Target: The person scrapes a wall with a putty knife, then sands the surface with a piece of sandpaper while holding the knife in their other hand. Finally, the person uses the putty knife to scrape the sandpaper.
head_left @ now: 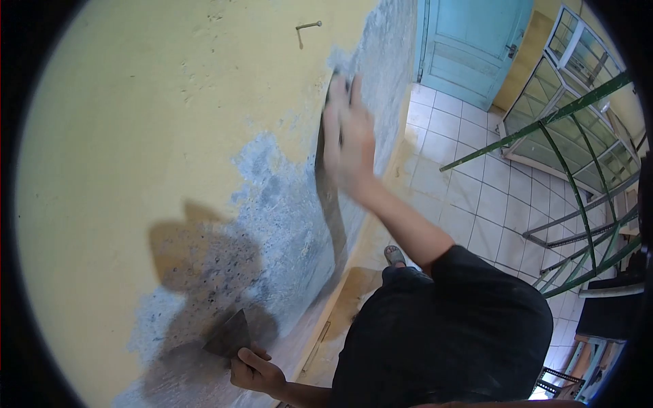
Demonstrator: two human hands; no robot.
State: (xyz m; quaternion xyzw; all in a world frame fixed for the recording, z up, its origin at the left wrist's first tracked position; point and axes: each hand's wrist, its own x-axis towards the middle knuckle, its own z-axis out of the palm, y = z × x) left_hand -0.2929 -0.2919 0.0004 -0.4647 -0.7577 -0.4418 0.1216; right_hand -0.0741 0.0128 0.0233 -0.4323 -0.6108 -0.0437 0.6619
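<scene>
My left hand is closed around a scraper with a broad, dark triangular blade. The handle is hidden by the fingers, and the blade points up and left over the lower part of the wall. Higher up, my right hand is at the wall with its fingers stretched out and apart, blurred by motion. It overlaps the border between yellow paint and a bare bluish-grey patch. Rough, pitted spots show in the grey area above the scraper, under shadows of my head and arm.
A bent nail sticks out of the wall near the top. White floor tiles lead to a light blue door. At right stand a green metal frame and a glass display cabinet. My foot is near the wall's base.
</scene>
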